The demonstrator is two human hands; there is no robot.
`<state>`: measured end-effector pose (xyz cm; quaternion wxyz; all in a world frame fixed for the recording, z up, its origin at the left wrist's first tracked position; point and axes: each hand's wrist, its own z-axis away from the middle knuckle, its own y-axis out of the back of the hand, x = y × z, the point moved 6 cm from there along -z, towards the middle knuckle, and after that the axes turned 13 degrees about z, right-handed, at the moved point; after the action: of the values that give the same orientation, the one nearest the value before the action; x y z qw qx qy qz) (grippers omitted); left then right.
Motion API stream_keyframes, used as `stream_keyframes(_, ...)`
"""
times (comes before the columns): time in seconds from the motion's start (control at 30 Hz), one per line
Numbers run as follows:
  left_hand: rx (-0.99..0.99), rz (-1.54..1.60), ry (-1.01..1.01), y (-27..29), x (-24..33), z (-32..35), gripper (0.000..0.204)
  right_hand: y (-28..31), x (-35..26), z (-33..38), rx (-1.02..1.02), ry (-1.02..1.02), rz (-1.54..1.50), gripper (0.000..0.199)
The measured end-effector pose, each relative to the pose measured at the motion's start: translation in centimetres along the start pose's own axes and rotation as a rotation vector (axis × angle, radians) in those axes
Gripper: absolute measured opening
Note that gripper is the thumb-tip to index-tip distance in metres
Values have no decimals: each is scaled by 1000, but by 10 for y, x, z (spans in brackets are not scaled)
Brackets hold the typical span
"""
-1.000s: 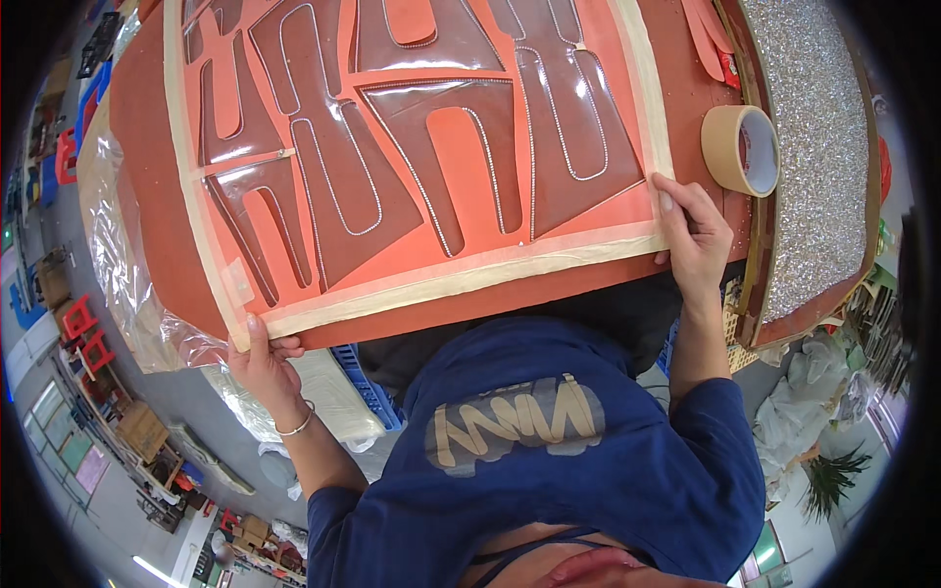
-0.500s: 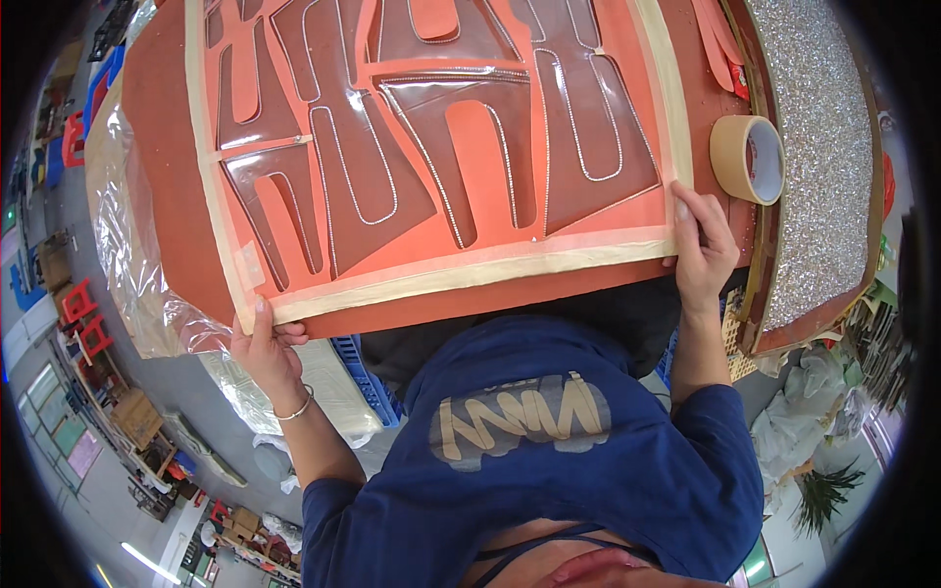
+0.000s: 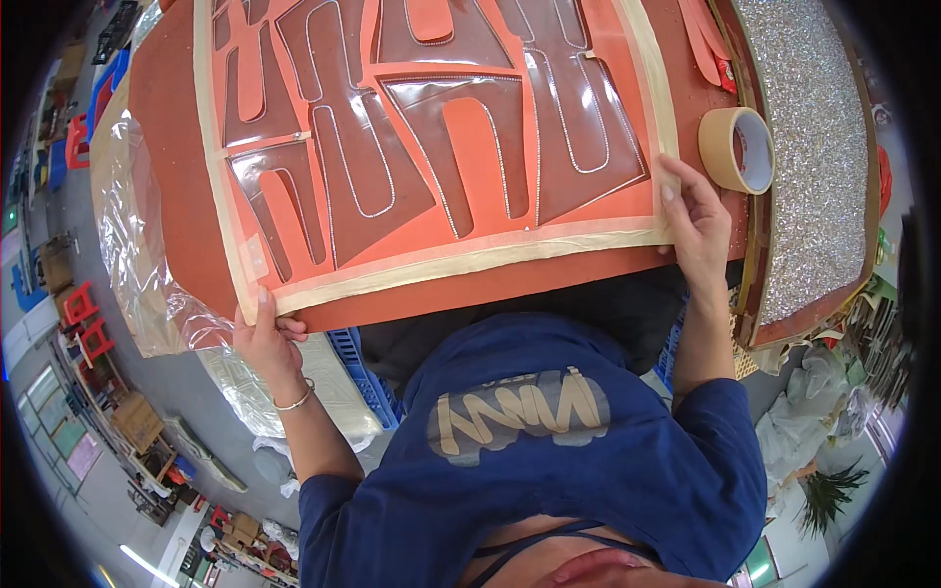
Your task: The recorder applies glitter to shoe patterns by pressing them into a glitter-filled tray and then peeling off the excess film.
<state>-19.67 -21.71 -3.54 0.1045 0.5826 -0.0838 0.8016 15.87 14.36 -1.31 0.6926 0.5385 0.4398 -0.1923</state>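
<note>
An orange-red sheet with long cut-out shapes lies in front of me, covered with shiny clear film. Lines of tiny sparkling stones follow the edges of the cut-outs. Cream masking tape borders the sheet. My left hand pinches the near left corner, thumb on top and fingers underneath. At the near right corner, my right hand grips the taped edge, its thumb and index finger on top. The other right fingers are curled, partly hidden.
A roll of tan tape stands on the brown-red table, just beyond my right hand. Right of it lies a panel of silvery glittering stones. Clear plastic film hangs over the left side. Blue crates sit below the table.
The sheet's near edge has shifted slightly away from me, its right side also a little leftward. Both hands have moved with it and still hold the corners.
</note>
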Motion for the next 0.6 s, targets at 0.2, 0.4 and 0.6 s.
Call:
stream_keyframes(0.2, 15, 28, -20, 0, 0, 2, 20, 21, -47, 6, 24, 451, 64, 25)
stream_keyframes(0.4, 14, 41, -40, -1, 1, 5, 19, -5, 14, -2, -192, -200, -167, 27)
stream_keyframes(0.6, 26, 23, -40, -4, 1, 5, 21, -2, 11, 3, -117, -139, 3, 30)
